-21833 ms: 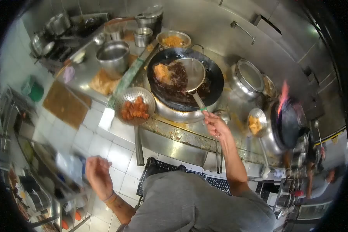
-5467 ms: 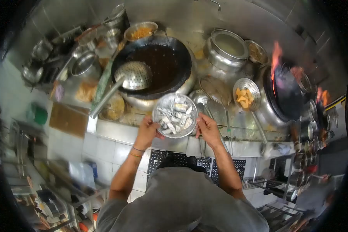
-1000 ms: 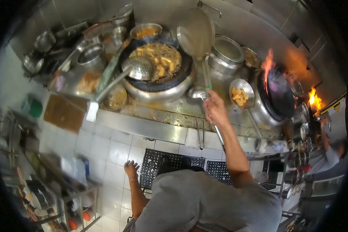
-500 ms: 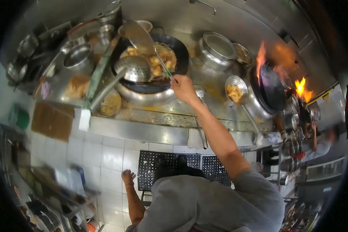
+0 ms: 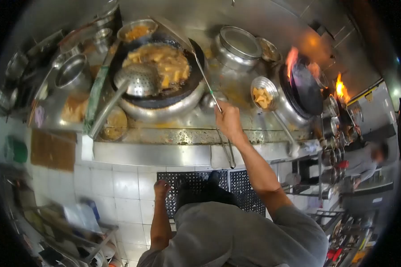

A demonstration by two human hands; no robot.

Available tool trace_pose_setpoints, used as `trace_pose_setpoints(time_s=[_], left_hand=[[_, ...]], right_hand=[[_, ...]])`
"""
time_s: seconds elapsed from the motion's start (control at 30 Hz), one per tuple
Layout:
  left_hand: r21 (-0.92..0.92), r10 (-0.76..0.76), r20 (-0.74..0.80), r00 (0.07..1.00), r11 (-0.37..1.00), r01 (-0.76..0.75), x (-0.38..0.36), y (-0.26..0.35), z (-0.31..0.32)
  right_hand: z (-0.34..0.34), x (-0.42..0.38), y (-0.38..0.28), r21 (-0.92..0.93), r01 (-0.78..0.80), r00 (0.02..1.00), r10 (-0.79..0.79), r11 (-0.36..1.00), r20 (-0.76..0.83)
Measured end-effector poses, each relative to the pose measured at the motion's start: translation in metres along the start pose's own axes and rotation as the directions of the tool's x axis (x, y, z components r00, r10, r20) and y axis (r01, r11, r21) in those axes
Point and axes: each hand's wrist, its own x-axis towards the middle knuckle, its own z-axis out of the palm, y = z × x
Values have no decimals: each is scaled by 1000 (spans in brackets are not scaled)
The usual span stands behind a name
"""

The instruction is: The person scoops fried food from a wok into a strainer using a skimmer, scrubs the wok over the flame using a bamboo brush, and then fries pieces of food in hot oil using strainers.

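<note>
My right hand [image 5: 229,119] is closed around the thin handle of a long-handled skimmer [image 5: 204,73]. Its broad flat head shows nearly edge-on above the back right of a large black wok [image 5: 153,101]. Golden chunks of food [image 5: 167,62] fry in bubbling oil inside the wok. A large perforated ladle [image 5: 140,81] lies across the wok's front left, its thick handle reaching to the counter edge. My left hand [image 5: 161,189] hangs low over the floor mat, fingers curled, with nothing visible in it.
A second perforated ladle [image 5: 263,94] holds fried pieces, right of centre. Flames rise around another black wok [image 5: 300,91] at the right. A lidded pot [image 5: 238,49], a bowl of orange food [image 5: 137,32] and a steel pot [image 5: 71,71] stand around. Another person [image 5: 365,160] is far right.
My right hand has moved right and toward me, taking the skimmer's head from above the food to the wok's back right. My left hand has moved slightly up and right, fingers curling in.
</note>
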Motion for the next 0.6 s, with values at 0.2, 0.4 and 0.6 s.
trace_pose_setpoints(time_s=[0.2,0.4,0.6], left_hand=[[-47,189,305,933,982,-184,39,79,51],[-622,-169,493,853,618,482,55,111,104],[-682,-401,355,844,506,528,34,137,102]], right_hand=[[-36,-46,-24,157,-195,972,169,968,165],[-59,-90,-28,250,-103,972,44,963,230],[-81,-115,-21,271,-122,938,21,955,347]])
